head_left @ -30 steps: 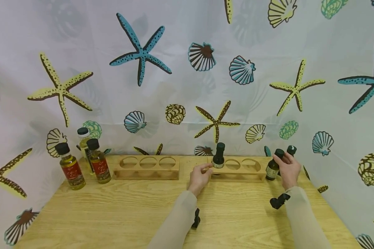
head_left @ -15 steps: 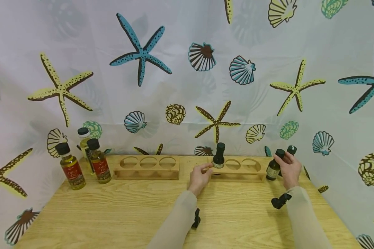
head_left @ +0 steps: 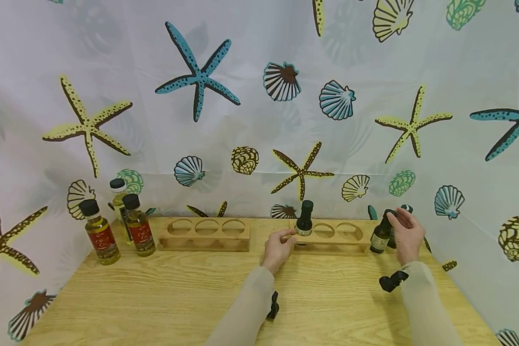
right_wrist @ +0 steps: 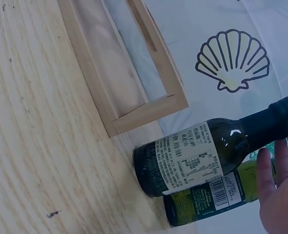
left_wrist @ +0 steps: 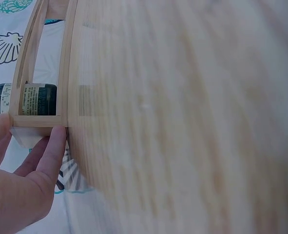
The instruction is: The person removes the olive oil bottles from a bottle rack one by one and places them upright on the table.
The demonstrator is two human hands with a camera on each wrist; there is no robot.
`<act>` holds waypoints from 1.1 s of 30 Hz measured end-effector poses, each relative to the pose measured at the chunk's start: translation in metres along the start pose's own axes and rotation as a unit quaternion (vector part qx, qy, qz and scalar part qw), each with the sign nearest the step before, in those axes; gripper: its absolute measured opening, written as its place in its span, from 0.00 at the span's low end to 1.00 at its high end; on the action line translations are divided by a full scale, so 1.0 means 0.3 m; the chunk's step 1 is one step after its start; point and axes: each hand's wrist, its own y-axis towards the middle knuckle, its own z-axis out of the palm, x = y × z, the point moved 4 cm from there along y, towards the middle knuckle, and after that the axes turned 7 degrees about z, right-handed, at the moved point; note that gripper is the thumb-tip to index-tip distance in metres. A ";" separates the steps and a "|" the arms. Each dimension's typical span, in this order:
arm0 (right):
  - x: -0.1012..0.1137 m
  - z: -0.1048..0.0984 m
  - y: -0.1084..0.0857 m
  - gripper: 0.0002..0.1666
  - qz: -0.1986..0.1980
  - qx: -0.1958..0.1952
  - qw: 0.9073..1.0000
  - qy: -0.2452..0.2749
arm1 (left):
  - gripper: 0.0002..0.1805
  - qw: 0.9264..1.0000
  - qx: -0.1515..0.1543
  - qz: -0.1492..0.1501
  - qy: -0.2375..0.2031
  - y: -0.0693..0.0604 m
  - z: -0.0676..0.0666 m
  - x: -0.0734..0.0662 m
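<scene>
My left hand (head_left: 278, 247) grips the left end of the right-hand wooden bottle rack (head_left: 324, 249), thumb at its upper edge and fingers at the lower one in the left wrist view. A dark bottle (head_left: 304, 217) stands in that rack's leftmost hole. Beyond the rack's right end, my right hand (head_left: 408, 235) pinches the black cap of a dark glass bottle (right_wrist: 190, 156) with a cream label. Its base is close to the table. Behind it stands a second, greenish bottle (right_wrist: 209, 197), partly hidden; part of my right thumb lies outside the right wrist view.
Another wooden rack (head_left: 205, 243) with three holes stands to the left. At the far left are two red-labelled oil bottles (head_left: 101, 240) and a taller pale oil bottle (head_left: 120, 204). A patterned curtain (head_left: 251, 115) hangs right behind the wooden table (head_left: 177, 298).
My right hand has shifted slightly to the right at the bottle's cap. The left hand keeps its place on the rack. The whole head view has shifted down a little.
</scene>
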 end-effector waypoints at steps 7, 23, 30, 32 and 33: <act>0.032 0.000 -0.008 0.20 -0.034 -0.007 0.998 0.049 | 0.13 1.000 0.001 -0.006 -0.007 0.002 0.002 -0.003; 0.049 0.047 -0.046 0.17 -0.067 0.006 0.997 0.032 | 0.13 1.000 -0.002 -0.006 -0.012 0.002 0.001 -0.006; 0.031 0.074 -0.054 0.16 -0.057 0.029 0.997 0.041 | 0.13 1.000 -0.004 -0.007 -0.007 -0.001 -0.001 -0.004; 0.028 0.082 -0.060 0.14 -0.050 0.038 0.997 0.046 | 0.12 1.000 -0.003 -0.006 -0.006 -0.002 0.000 -0.003; 0.027 0.087 -0.064 0.14 -0.046 0.042 0.997 0.048 | 0.13 1.000 -0.003 -0.004 -0.005 -0.003 0.000 -0.002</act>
